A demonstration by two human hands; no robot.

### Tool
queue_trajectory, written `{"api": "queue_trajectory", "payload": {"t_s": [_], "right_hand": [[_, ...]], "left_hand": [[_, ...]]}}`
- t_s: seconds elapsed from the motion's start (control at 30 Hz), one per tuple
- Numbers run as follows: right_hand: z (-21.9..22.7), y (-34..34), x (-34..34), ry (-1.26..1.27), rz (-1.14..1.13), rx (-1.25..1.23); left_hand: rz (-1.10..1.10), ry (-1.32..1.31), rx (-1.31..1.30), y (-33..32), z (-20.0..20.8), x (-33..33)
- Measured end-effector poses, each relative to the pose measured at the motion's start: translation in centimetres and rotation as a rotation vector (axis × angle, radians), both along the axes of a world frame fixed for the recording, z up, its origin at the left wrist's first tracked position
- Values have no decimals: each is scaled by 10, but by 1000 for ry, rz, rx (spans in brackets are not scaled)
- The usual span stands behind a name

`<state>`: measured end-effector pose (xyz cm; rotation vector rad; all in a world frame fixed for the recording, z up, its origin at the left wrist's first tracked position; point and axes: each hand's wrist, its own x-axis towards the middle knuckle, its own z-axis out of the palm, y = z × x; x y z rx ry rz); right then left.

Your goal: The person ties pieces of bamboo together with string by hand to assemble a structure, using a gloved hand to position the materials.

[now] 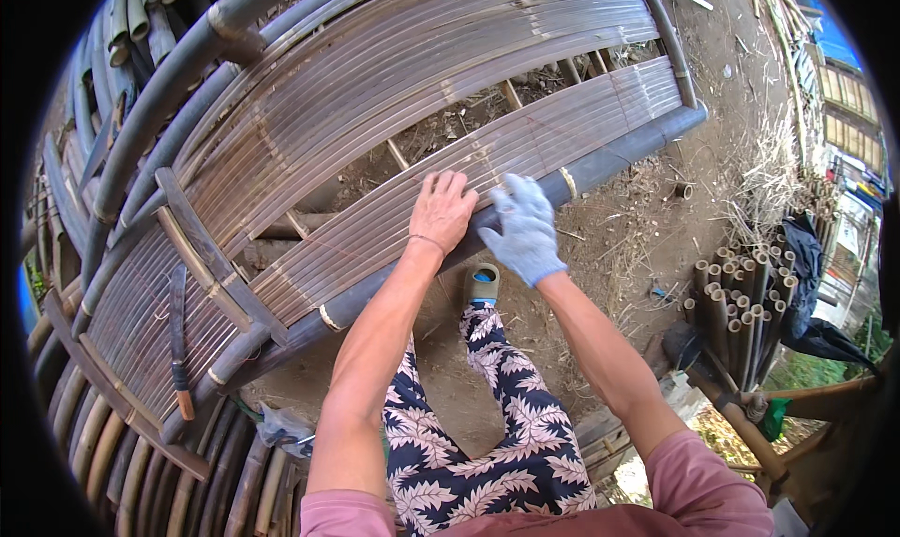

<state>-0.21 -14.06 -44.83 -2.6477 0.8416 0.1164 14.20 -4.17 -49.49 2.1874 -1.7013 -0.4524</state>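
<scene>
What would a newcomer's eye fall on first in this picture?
A long slatted bamboo bench sweeps across the upper half, with a bare left hand and gloved right hand at its near side. A knife lies on its left end; cut bamboo tubes stand bunched at right.

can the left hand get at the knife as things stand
Probably yes, with a stretch leftward: the knife lies uncovered on slats, its handle toward the person's side. The armrest stands between it and the left hand, but looks passable from above.
</scene>
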Motion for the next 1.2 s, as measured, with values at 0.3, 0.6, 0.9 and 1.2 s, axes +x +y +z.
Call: {"api": "queue_trajectory", "payload": {"t_s": [0.3, 0.6, 0.9, 1.2], "right_hand": [[106, -105, -27, -154, -503, 1018], [-17, -98, 133, 227, 350, -319], [-101, -44, 190, 554, 617, 475], [-6, -5, 95, -396, 378, 457]], "left_hand": [[938, 153, -193, 42, 47, 50], [756, 412, 607, 49, -45, 99], [703, 856, 429, 25, -54, 105], [455, 1613, 243, 54, 42, 110]]}}
